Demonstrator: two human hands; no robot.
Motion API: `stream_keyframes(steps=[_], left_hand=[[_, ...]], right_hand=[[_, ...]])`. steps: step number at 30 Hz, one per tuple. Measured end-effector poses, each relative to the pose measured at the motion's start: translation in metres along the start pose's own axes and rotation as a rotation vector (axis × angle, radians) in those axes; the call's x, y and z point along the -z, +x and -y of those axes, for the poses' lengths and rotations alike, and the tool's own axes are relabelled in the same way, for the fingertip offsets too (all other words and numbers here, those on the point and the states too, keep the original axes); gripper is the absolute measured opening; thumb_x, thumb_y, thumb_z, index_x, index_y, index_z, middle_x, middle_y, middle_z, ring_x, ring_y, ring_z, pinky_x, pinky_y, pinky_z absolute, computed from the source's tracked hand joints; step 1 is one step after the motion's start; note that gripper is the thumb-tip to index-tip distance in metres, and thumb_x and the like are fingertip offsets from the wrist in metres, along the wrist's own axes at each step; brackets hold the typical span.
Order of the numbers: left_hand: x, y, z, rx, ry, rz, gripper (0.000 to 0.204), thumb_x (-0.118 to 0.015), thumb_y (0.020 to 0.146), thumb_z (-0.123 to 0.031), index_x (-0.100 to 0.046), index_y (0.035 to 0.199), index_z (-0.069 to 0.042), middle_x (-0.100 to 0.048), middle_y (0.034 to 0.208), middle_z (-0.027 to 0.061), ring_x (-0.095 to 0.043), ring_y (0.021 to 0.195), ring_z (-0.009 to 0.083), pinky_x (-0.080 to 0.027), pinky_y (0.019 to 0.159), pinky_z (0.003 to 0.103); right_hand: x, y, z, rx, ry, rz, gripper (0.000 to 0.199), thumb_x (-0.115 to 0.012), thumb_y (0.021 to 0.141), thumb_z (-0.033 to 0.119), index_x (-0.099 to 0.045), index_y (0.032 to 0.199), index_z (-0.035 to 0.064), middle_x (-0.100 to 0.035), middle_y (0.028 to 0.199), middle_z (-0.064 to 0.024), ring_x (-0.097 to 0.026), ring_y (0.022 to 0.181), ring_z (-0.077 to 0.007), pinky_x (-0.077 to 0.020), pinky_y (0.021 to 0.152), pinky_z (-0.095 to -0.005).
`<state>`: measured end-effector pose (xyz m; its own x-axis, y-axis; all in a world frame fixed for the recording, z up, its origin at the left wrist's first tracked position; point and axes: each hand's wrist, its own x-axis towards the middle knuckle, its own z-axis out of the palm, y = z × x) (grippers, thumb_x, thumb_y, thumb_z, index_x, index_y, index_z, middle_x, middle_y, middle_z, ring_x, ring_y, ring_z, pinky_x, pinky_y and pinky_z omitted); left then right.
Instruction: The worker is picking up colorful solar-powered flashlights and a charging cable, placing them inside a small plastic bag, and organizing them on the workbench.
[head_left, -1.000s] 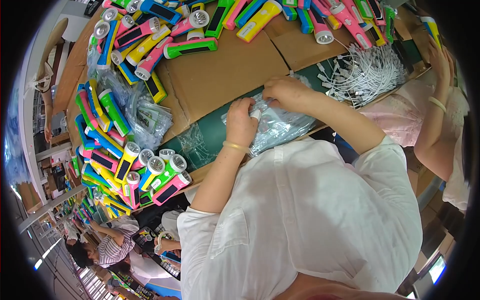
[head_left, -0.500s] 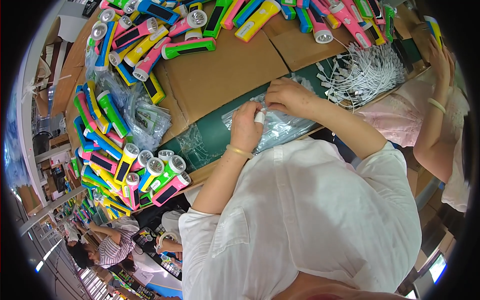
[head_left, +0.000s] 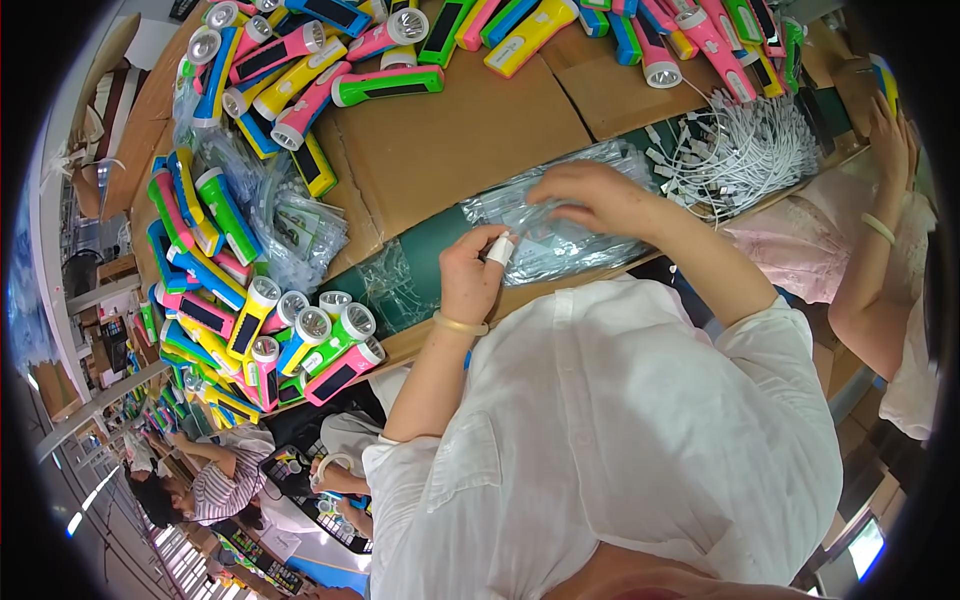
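Note:
My left hand [head_left: 472,277] is closed in a pinch at the left end of a pile of clear plastic bags [head_left: 570,258]. What looks like a thin clear bag edge is between its thumb and fingers. A white wrap [head_left: 500,249] covers its thumb. To the right and slightly farther away, my right hand [head_left: 600,200] hovers over the same bags, thumb and fingers apart. Its fingertips are a little blurred, and I make out nothing firm in them. The bags lie flat on the green tabletop [head_left: 424,262].
Cardboard [head_left: 450,140] covers the table's middle. Colourful flashlights [head_left: 390,84] are heaped along the far side, with more flashlights [head_left: 250,330] at left. Bagged small parts [head_left: 300,235] lie beside them. White cables [head_left: 750,150] are piled right, near a co-worker's arm [head_left: 870,240].
My hands have drawn apart. The left has moved slightly nearer to me and to the left; the right has lifted off the left one, its fingers opening over the bags.

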<state>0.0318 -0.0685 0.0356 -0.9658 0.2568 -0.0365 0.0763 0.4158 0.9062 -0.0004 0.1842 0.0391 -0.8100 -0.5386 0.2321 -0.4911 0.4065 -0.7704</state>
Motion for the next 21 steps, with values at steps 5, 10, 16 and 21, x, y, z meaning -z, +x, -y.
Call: stream_keyframes(steps=[5, 10, 16, 21], left_hand=[[0.003, -0.002, -0.005, -0.016, -0.021, 0.036, 0.012, -0.074, 0.088, -0.004, -0.074, 0.100, 0.000, -0.071, 0.078, 0.0120, -0.063, 0.065, 0.0143, -0.051, 0.061, 0.028], [0.005, -0.006, 0.008, 0.168, -0.203, 0.083, 0.012, -0.072, 0.093, -0.003, -0.072, 0.103, 0.003, -0.074, 0.085, 0.0063, -0.069, 0.076, 0.0100, -0.054, 0.070, 0.024], [0.004, -0.008, 0.000, 0.080, -0.190, 0.042, 0.012, -0.070, 0.092, -0.002, -0.071, 0.104, 0.001, -0.075, 0.081, 0.0099, -0.073, 0.076, 0.0132, -0.055, 0.065, 0.027], [0.003, -0.002, -0.003, -0.397, 0.264, 0.029, 0.022, -0.071, 0.086, -0.004, -0.072, 0.108, -0.007, -0.073, 0.093, 0.0133, -0.070, 0.081, 0.0309, -0.055, 0.075, 0.038]], right_hand=[[-0.012, 0.007, 0.006, 0.053, 0.029, 0.120, 0.032, -0.070, 0.083, 0.000, -0.068, 0.111, 0.0151, -0.064, 0.096, -0.0077, -0.064, 0.091, -0.0319, -0.0517, 0.077, -0.0439], [-0.005, 0.008, 0.015, 0.028, 0.023, 0.179, 0.029, -0.067, 0.085, 0.001, -0.069, 0.111, 0.0152, -0.064, 0.096, -0.0066, -0.065, 0.088, -0.0319, -0.0531, 0.073, -0.0428], [-0.007, 0.004, 0.006, 0.022, -0.030, 0.175, 0.024, -0.069, 0.087, 0.003, -0.070, 0.108, 0.0127, -0.064, 0.096, -0.0072, -0.067, 0.088, -0.0321, -0.0535, 0.072, -0.0413], [-0.001, 0.001, 0.002, -0.052, -0.037, 0.281, 0.014, -0.068, 0.092, 0.017, -0.070, 0.104, 0.0108, -0.069, 0.100, -0.0075, -0.068, 0.093, -0.0336, -0.0547, 0.078, -0.0448]])
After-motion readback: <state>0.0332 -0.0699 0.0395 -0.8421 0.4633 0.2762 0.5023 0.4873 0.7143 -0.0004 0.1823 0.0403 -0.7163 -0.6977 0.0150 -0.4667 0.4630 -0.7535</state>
